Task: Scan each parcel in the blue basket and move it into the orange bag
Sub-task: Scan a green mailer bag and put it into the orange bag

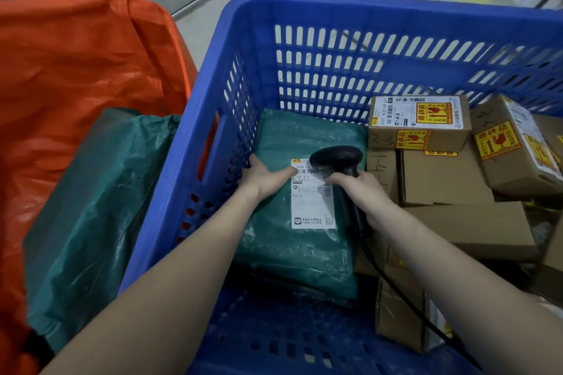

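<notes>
**Scanning a green parcel inside the blue basket**

Your right hand (367, 192) is curled round the grip of a black handheld scanner (338, 161), its head tipped down over the top of a white shipping label (311, 193) — held close, most likely so the barcode reads cleanly. A dark cable trails from the grip back toward you. Your left hand (266, 178) lies flat with fingers straight on the green parcel (292, 240), just left of the label, fingertips at the label's edge; it appears to be steadying and smoothing the soft wrapping so the label sits flat.

The green parcel lies flat on the floor of the blue basket (304, 6), against its left wall, label facing up. It is a soft package in dark green, glossy, wrinkled plastic film, roughly rectangular and fairly thin.

To its right, several brown cardboard boxes (441, 179) are stacked, some with yellow-and-red fragile stickers — these look still to be scanned. Left of the basket stands the orange bag (76, 70), open, with another green plastic parcel (91, 207) already inside it. The bag sits just beside the basket, so the move across is short.
</notes>
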{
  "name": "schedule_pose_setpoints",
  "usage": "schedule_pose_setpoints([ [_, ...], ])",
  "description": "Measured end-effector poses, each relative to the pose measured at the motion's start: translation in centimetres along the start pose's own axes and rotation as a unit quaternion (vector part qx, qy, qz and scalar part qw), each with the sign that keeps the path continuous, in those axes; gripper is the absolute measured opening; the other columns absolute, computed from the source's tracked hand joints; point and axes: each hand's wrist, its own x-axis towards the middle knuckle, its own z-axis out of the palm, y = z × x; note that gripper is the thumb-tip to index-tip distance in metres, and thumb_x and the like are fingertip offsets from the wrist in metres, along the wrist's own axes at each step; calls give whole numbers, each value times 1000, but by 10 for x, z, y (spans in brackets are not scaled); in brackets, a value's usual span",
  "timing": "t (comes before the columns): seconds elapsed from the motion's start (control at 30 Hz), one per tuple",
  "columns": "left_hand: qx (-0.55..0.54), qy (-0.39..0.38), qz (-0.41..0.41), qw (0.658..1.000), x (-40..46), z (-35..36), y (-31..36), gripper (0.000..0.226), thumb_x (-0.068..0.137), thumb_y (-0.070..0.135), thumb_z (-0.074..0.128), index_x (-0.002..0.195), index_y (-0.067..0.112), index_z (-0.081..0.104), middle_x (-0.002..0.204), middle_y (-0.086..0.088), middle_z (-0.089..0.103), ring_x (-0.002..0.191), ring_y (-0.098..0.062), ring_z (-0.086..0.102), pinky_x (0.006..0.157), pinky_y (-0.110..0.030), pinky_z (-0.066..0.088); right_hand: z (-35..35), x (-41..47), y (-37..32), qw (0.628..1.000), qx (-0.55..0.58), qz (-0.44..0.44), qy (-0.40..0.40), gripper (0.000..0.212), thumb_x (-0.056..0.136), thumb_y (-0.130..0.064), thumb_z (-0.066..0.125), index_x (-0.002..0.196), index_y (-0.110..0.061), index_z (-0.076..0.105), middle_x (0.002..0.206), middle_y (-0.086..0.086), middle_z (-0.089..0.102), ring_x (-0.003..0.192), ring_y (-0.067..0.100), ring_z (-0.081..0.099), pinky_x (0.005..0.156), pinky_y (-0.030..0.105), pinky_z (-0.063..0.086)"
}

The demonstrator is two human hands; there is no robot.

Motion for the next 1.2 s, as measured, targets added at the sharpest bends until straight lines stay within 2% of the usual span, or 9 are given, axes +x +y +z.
schedule_pose_setpoints([
  [0.1, 26, 10, -10, 1000, -4, 0, 5, 115, 77, 59, 67, 153, 11, -5, 160, -15, 8, 146, -33, 13, 116, -44, 18, -2, 0, -2, 1000, 18, -4, -6, 8, 83, -23, 67, 85, -19, 60, 87, 6, 62, 80, 20, 57, 74, 31, 43],
  [0.3, 30, 20, -27, 999, -21, -1, 20, 114, 77, 65, 63, 152, 7, -1, 158, -18, 6, 146, -35, 10, 114, -45, 20, -8, -12, -5, 998, 48, -25, 14, 9, 84, -20, 65, 82, -17, 57, 80, 5, 59, 73, 18, 55, 63, 26, 40],
  [0.43, 1, 82, -16, 997, -39, -13, 37, 108, 77, 64, 61, 151, 4, 9, 156, -18, 11, 143, -36, 13, 113, -43, 20, -16, -25, -19, 994, 85, -59, 39, 9, 83, -21, 66, 86, -16, 60, 82, 5, 62, 78, 22, 58, 71, 29, 43],
  [0.57, -58, 102, 33, 993, -69, -33, 54, 101, 79, 60, 60, 151, 7, 15, 158, -12, 8, 144, -33, 9, 114, -41, 14, -29, -50, -40, 986, 118, -105, 51, 9, 85, -23, 66, 83, -23, 57, 78, -1, 61, 73, 14, 57, 72, 29, 45],
  [0.8, -82, 165, 153, 971, -150, -75, 89, 73, 67, 54, 55, 132, 22, 46, 138, -5, 31, 134, -28, 22, 108, -43, 23, -57, -114, -75, 975, 150, -145, 79, 23, 82, -27, 67, 103, -20, 61, 98, 6, 68, 99, 28, 65, 94, 48, 51],
  [0.9, -73, 207, 197, 956, -183, -96, 97, 53, 80, 46, 58, 127, 25, 50, 130, -4, 36, 132, -28, 27, 105, -40, 27, -68, -146, -92, 966, 159, -183, 87, 24, 86, -23, 64, 108, -18, 58, 97, 5, 67, 95, 24, 64, 87, 41, 53],
  [0.97, -76, 234, 215, 945, -205, -111, 96, 51, 81, 46, 58, 127, 25, 51, 127, -4, 37, 130, -28, 29, 104, -39, 28, -74, -169, -106, 961, 157, -210, 91, 21, 84, -22, 64, 104, -18, 59, 93, 4, 67, 89, 23, 64, 78, 35, 53],
  [1.1, -96, 270, 247, 926, -244, -140, 82, 48, 82, 46, 57, 125, 27, 53, 127, -5, 37, 127, -29, 31, 108, -41, 28, -76, -220, -136, 961, 121, -240, 61, 28, 73, -29, 68, 99, -20, 62, 101, 9, 71, 94, 27, 68, 87, 46, 54],
  [1.2, -107, 306, 261, 909, -265, -163, 63, 43, 83, 46, 57, 123, 29, 55, 113, 0, 35, 123, -26, 33, 98, -31, 28, -69, -249, -151, 959, 101, -266, 15, 16, 84, -22, 65, 99, -20, 59, 93, 3, 70, 83, 18, 67, 72, 32, 55],
])
